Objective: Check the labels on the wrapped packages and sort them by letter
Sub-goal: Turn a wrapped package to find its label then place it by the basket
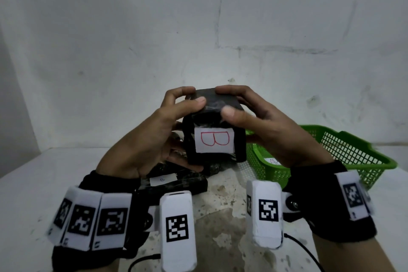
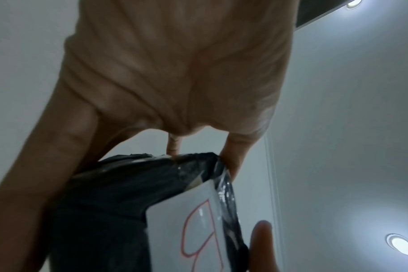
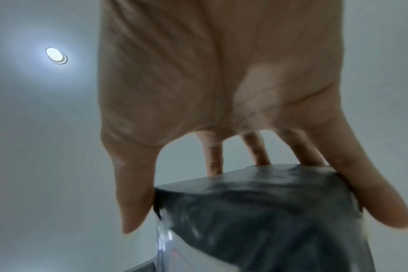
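Note:
A boxy package wrapped in black plastic (image 1: pixel 212 104) is held up above the table by both hands. Its white label (image 1: pixel 214 142) faces me with a red letter B. My left hand (image 1: pixel 154 130) grips its left side, thumb on top and fingers curled round the far edge. My right hand (image 1: pixel 260 121) grips the right side the same way. The left wrist view shows the package (image 2: pixel 119 193) and its label (image 2: pixel 175 230) close up. In the right wrist view the package (image 3: pixel 256 206) sits between thumb and fingers.
A flat black package with a small B label (image 1: pixel 162 179) lies on the white table (image 1: pixel 33 172) under my hands, with more black packages behind it. A green mesh basket (image 1: pixel 344 150) stands at the right, a paper label inside it. A white wall rises behind.

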`<state>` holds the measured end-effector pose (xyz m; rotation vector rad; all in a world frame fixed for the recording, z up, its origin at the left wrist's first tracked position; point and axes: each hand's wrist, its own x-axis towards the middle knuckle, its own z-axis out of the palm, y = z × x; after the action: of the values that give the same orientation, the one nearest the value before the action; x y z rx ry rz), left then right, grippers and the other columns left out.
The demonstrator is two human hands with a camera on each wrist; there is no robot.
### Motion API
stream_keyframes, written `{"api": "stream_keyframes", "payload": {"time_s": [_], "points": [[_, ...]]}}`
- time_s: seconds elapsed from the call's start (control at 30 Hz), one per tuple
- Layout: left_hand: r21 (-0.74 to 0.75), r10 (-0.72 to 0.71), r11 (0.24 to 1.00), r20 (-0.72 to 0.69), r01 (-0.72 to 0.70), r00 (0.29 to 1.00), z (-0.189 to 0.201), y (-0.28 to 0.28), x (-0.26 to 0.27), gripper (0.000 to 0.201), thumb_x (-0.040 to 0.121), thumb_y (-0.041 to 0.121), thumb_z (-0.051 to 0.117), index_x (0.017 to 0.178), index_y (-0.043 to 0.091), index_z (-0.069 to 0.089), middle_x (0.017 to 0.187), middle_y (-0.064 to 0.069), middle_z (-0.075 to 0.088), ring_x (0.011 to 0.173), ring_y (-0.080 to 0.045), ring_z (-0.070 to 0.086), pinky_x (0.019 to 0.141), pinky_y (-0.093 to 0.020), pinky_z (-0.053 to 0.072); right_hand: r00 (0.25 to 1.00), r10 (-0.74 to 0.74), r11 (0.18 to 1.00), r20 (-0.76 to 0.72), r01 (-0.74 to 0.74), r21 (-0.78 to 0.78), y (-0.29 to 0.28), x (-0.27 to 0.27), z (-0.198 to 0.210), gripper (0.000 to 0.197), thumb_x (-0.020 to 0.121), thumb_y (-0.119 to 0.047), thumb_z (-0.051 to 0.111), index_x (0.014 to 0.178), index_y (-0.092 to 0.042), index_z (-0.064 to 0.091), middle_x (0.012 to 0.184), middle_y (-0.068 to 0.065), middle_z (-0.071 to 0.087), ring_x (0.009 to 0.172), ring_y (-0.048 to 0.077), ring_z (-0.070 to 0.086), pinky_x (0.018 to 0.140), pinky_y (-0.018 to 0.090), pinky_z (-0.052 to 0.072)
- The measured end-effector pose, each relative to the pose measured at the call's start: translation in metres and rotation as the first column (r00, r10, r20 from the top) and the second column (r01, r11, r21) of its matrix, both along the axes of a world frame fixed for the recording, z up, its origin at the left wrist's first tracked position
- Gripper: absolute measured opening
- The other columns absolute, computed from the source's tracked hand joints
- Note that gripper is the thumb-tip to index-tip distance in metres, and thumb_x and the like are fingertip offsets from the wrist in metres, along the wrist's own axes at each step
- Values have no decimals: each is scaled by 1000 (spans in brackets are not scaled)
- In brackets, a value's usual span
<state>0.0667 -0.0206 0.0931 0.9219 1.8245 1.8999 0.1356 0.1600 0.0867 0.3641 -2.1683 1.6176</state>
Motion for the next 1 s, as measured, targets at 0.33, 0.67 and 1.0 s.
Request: {"api": "stream_keyframes", "payload": {"time_s": [0.33, 0.67, 1.0], "points": [[-4, -27, 1000, -15, 27, 1000, -6, 10, -5, 53, 72, 51, 58, 122, 37, 59, 121, -11, 64, 102, -33, 67, 73, -47, 58, 999, 23, 999, -23, -24, -24, 9, 5, 4, 69, 65, -34, 77, 128, -49, 51, 129, -19, 59, 109, 15, 67, 89, 46, 55], [73, -9, 997, -15, 10, 1000, -4, 15, 1, 61, 66, 46, 66, 124, 37, 50, 92, 0, 67, 71, -18, 70, 66, -42, 58, 999, 48, 988, 20, -44, -146, 16, 6, 6, 51, 73, -22, 69, 121, -33, 57, 89, 0, 73, 79, 16, 71, 65, 22, 54], [27, -34, 999, -98, 37, 995, -4, 14, 1, 51, 74, 43, 63, 116, 15, 66, 106, -6, 74, 91, -24, 71, 80, -43, 58, 999, -29, 998, 34, 31, -54, 14, 7, 6, 43, 74, -35, 71, 115, -32, 61, 98, 12, 75, 89, 22, 74, 71, 30, 57]]}}
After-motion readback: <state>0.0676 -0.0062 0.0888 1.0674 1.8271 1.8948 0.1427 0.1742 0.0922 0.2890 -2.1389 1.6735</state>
